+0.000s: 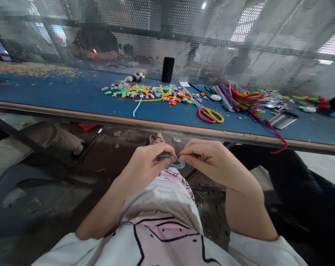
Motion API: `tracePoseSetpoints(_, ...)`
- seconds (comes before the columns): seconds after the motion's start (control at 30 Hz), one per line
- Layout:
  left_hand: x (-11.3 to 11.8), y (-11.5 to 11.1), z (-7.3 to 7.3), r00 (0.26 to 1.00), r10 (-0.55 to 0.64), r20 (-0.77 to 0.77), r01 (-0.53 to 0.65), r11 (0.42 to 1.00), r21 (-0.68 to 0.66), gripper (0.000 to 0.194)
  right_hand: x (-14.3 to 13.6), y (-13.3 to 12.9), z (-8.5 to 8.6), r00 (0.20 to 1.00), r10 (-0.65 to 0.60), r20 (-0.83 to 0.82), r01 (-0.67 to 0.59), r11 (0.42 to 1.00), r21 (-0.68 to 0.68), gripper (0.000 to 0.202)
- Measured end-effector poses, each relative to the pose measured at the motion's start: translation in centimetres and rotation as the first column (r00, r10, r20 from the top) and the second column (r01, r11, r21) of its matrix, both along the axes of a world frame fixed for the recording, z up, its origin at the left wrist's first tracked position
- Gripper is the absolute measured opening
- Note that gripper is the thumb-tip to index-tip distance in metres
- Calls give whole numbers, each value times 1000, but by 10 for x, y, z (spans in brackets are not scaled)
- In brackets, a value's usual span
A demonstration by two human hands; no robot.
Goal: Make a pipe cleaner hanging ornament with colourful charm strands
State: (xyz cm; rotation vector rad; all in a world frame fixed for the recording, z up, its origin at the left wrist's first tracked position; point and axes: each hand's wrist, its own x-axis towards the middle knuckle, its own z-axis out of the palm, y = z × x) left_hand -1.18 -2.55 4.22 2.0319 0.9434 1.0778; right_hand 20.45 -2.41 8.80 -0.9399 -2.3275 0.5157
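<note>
A light blue pipe cleaner [176, 165], bent into a loop, is pinched between my two hands above my lap. My left hand [148, 158] grips one side of it with thumb and forefinger. Close beside, my right hand [203, 157] pinches it where the two sets of fingertips almost meet. Part of the loop is covered by the left fingers. In front, on the blue table [101, 107], lie scissors [210, 115] with one red and one yellow handle. A short light blue pipe cleaner piece [137, 108] and a bent yellow pipe cleaner [156, 99] lie left of them.
Small colourful twisted pieces [173, 94] are heaped mid-table. Right of them are a bundle of pipe cleaners [239, 96], a wire spool [284, 119] and a dark red pipe cleaner [277, 136] overhanging the edge. A black phone-like block [168, 70] stands behind. Other people's legs flank me.
</note>
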Motion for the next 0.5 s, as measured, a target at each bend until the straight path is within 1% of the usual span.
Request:
tracePoseSetpoints(0.13,-3,3,-2,996,-71,50,73,996,-43,14,3,11,3,993,114,-39,-119,979,-167,35)
tracePoseSetpoints(0.27,-4,6,-3,985,-130,113,135,990,-38,12,4,26,-5,972,205,-119,-232,926,-298,41)
tracePoseSetpoints(0.33,-4,7,-4,980,-147,132,154,987,-43,14,5,33,-13,954,230,-193,-289,877,-383,41)
tracePoseSetpoints(0.4,-3,8,-6,976,-155,152,165,985,-57,15,5,39,-23,931,219,-294,-342,805,-484,39)
tracePoseSetpoints(0.43,-3,9,-8,973,-158,166,170,983,-62,15,4,41,-29,918,191,-348,-362,764,-534,38)
tracePoseSetpoints(0.5,-1,10,-12,967,-157,202,174,982,-69,15,2,43,-42,887,92,-453,-387,683,-619,35)
